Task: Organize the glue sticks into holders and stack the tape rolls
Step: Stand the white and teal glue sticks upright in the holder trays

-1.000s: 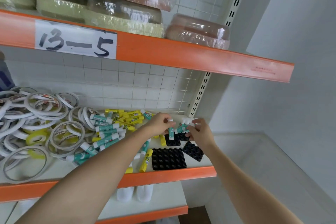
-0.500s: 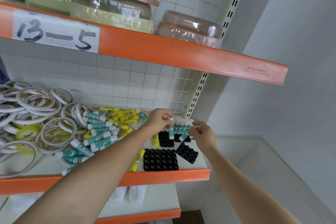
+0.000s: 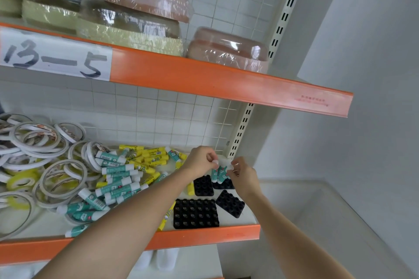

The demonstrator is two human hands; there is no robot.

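Observation:
At the shelf's right end, several teal glue sticks [image 3: 219, 173] stand upright in a small black holder [image 3: 224, 184]. My left hand [image 3: 199, 161] pinches the white cap of the leftmost stick. My right hand [image 3: 241, 175] grips the rightmost stick's cap. Three other black holders lie nearby: one [image 3: 203, 186] just left, a large one [image 3: 196, 213] at the front edge, a tilted one [image 3: 230, 203] to its right. Loose teal glue sticks [image 3: 118, 186] and yellow glue sticks [image 3: 154, 157] are piled mid-shelf. Tape rolls [image 3: 38, 156] lie heaped on the left.
The orange shelf edge [image 3: 204, 236] runs along the front. An upper shelf [image 3: 226, 84] overhangs, carrying wrapped bundles [image 3: 140, 20] and a "13-5" label [image 3: 54, 59]. A perforated upright post [image 3: 240, 133] stands at the right rear corner. A white wall is to the right.
The teal sticks went from tilted between my hands to upright in the small rear holder. Both hands stay on their caps. The camera tilted up slightly.

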